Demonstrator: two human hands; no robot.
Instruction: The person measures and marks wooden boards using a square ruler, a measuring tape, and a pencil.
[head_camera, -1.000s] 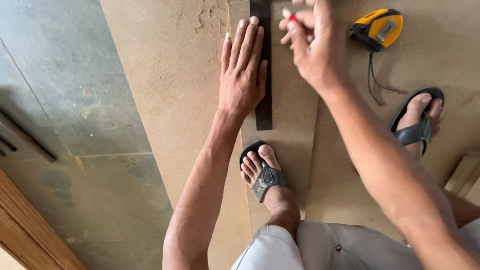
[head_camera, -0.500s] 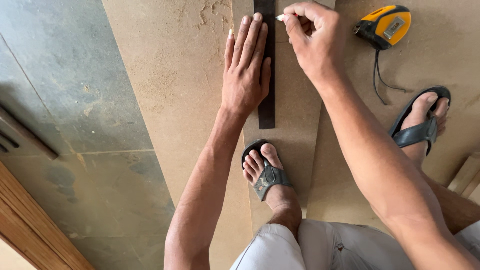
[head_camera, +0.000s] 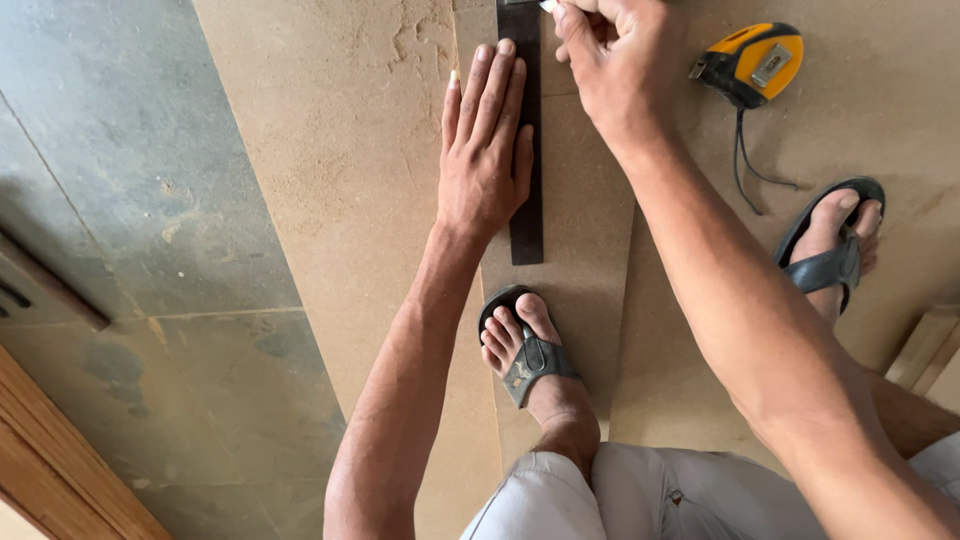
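Flat on dark ruler (head_camera: 526, 180), left hand (head_camera: 485, 165).

- Soft, even daylight fills the scene; it is bright, not harsh.
- No glare on the board (head_camera: 340, 200); the grey floor (head_camera: 120, 200) shows only a faint sheen.
- Shadows are weak: a thin one runs under the left hand (head_camera: 485, 150) and arm.
- Focus is sharp throughout, with no motion blur.
- The right forearm bulges at the lower right corner, stretched by the wide lens.
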